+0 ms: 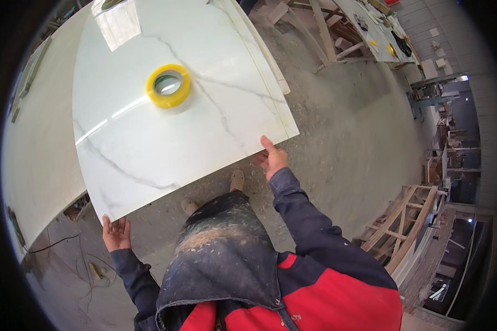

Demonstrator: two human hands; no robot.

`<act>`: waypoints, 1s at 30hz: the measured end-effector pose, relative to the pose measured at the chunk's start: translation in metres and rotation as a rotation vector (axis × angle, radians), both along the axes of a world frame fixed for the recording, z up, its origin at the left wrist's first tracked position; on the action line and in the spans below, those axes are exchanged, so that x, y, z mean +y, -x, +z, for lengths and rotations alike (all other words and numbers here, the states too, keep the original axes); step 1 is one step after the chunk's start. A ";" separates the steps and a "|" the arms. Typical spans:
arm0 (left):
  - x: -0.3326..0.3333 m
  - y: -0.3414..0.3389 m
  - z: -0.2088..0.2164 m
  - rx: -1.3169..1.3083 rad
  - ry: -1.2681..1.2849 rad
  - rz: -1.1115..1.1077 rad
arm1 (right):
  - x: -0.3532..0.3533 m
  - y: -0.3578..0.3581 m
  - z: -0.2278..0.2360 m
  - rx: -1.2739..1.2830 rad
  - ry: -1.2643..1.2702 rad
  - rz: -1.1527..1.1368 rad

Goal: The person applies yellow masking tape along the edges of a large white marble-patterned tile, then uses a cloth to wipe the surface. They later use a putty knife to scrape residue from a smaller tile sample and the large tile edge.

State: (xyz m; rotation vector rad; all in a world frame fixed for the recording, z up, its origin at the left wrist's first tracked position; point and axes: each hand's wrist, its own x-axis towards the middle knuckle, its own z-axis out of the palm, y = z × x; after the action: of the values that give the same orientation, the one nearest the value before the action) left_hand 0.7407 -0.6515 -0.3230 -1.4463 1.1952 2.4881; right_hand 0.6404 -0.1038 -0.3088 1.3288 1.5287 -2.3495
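A large glossy white panel with grey marble veining spreads out in front of me, its near edge running aslant past my body. At its near left corner my left hand grips the edge, fingers partly hidden below. My right hand holds the same edge near the right corner, thumb by the top face and fingers curled beneath. On the panel lies a roll of yellow-rimmed clear tape, flat and apart from both hands.
A pale slab extends under and left of the panel. Wooden frames stand at the right. At the far right, a cluttered worktable holds more tape and tools. Cables lie on the dusty concrete floor.
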 end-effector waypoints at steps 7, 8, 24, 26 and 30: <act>-0.002 -0.006 0.000 0.020 -0.006 0.069 | 0.052 0.011 0.001 0.005 -0.007 -0.063; -0.001 -0.006 -0.004 0.026 -0.022 0.075 | 0.058 0.012 -0.003 0.009 -0.017 -0.068; 0.016 -0.010 0.034 0.117 0.309 0.379 | 0.075 0.005 -0.008 0.042 -0.158 -0.051; 0.024 -0.011 0.035 0.126 0.393 0.266 | 0.070 0.001 -0.015 0.038 -0.163 -0.084; 0.032 -0.009 0.040 0.120 0.573 0.171 | 0.065 -0.001 -0.017 0.061 -0.129 -0.072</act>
State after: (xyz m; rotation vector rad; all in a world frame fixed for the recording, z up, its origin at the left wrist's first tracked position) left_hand 0.7500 -0.6196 -0.2828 -1.5709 2.0129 2.4832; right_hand 0.6410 -0.0391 -0.3258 1.3725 1.7044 -2.3911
